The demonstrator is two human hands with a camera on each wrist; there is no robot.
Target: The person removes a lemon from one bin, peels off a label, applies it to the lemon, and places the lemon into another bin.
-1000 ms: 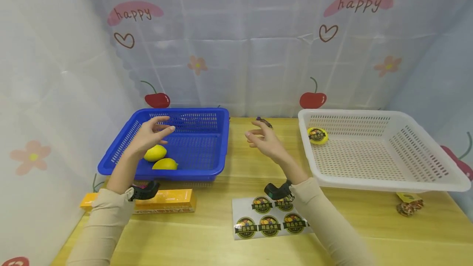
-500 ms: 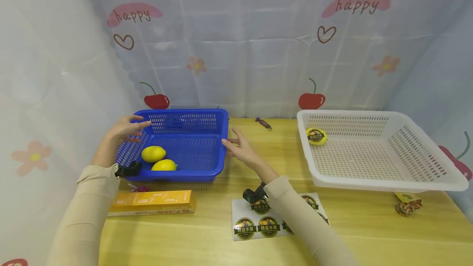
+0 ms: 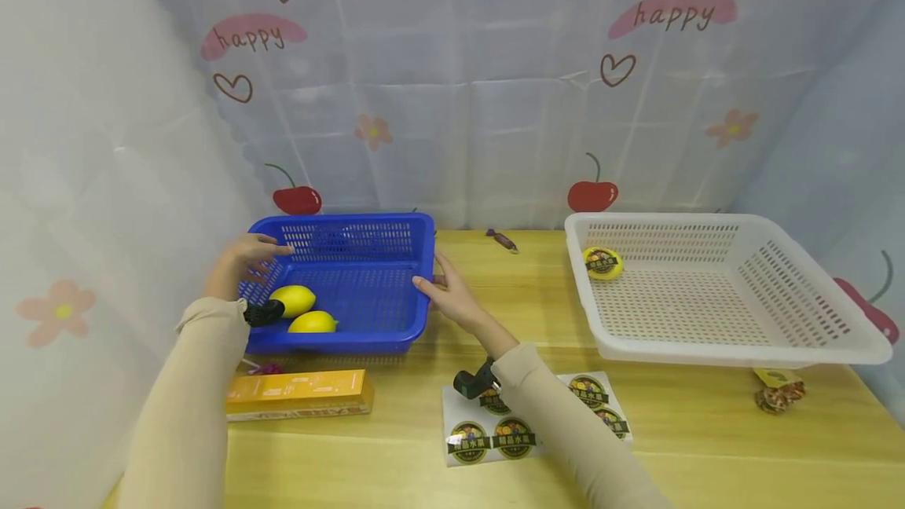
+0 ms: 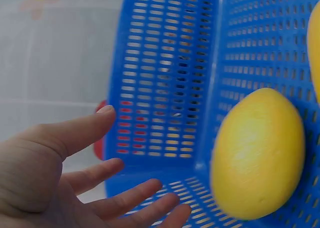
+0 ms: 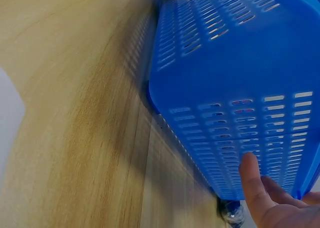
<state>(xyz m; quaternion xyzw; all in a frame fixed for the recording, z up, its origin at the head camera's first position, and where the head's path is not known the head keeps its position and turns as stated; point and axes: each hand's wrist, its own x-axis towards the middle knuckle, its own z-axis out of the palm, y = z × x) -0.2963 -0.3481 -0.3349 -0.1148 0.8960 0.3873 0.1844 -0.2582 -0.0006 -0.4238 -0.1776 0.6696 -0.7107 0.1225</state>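
Here my left hand is at the left wall of the blue basket, fingers spread and straight beside the mesh; from the wrist view I cannot tell whether they touch it or sit just off it. My right hand is at the basket's right wall, near its front corner, with the fingers laid straight against the outside of the plastic and the thumb up by the rim. Neither hand is curled round anything.

The basket stands on the table, toward the back left, close to the curtain. Two lemons lie in its near left part: one beside my left wrist and another just in front of it, by the front wall.

To the right, well apart, is a white basket with a single stickered lemon in its far left corner. A sticker sheet lies on the table under my right forearm, and an orange box lies in front of the blue basket. A small wrapped sweet sits near the curtain between the two baskets, and another wrapper lies in front of the white basket's right end.
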